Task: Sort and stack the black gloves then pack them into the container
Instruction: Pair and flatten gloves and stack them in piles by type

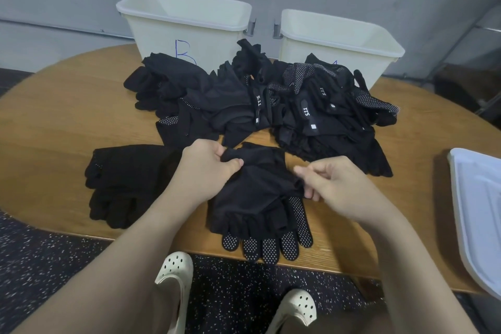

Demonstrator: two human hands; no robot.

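A small stack of black gloves (260, 198) lies at the table's front edge, with dotted fingertips hanging over the rim. My left hand (208, 165) pinches the cuff of the top glove at its far left corner. My right hand (333, 184) pinches the same glove's right edge. To the left lies a second stack of plain black gloves (124, 182). Behind them spreads a big loose pile of black gloves (257, 100). Two cream containers stand at the back: one marked B (189, 35) on the left, another (339, 43) on the right.
The round wooden table (54, 122) carries everything. A white lid or tray (479, 211) sticks in at the right edge. Below the table edge I see a speckled dark floor and my feet in cream clogs (176, 271).
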